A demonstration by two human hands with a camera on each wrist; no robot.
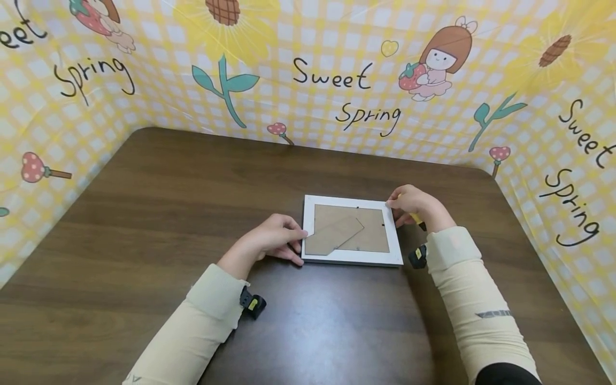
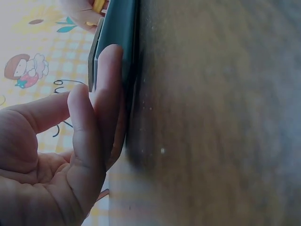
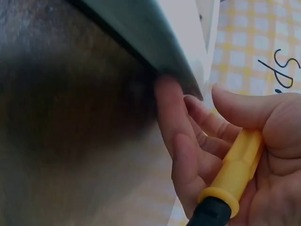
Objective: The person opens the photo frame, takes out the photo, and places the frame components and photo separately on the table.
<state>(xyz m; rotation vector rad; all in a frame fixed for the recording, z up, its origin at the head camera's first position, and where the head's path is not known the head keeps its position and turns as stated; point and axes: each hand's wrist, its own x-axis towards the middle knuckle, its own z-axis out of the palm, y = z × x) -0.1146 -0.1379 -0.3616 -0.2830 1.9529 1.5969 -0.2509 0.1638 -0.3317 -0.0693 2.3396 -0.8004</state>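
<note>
A white picture frame [image 1: 394,243] lies back side up on the table, with a brown backing board [image 1: 375,235] set in it. Across the board a brown stand flap [image 1: 332,238] lies slantwise, and small dark tabs show at the board's edges. At the frame's left edge my left hand [image 1: 276,238] holds it, thumb on top and fingers along the side. My right hand [image 1: 416,204] grips the right end near the far corner, thumb above and fingertips below. Against that palm lies a yellow-handled screwdriver [image 3: 237,162] with a black part; its far end is out of view.
The dark brown wooden table [image 1: 159,214] stretches around the frame. A yellow checked cloth [image 1: 327,32] printed with flowers and figures stands along its back and sides. Black wrist cameras [image 1: 252,303] sit at both sleeve cuffs.
</note>
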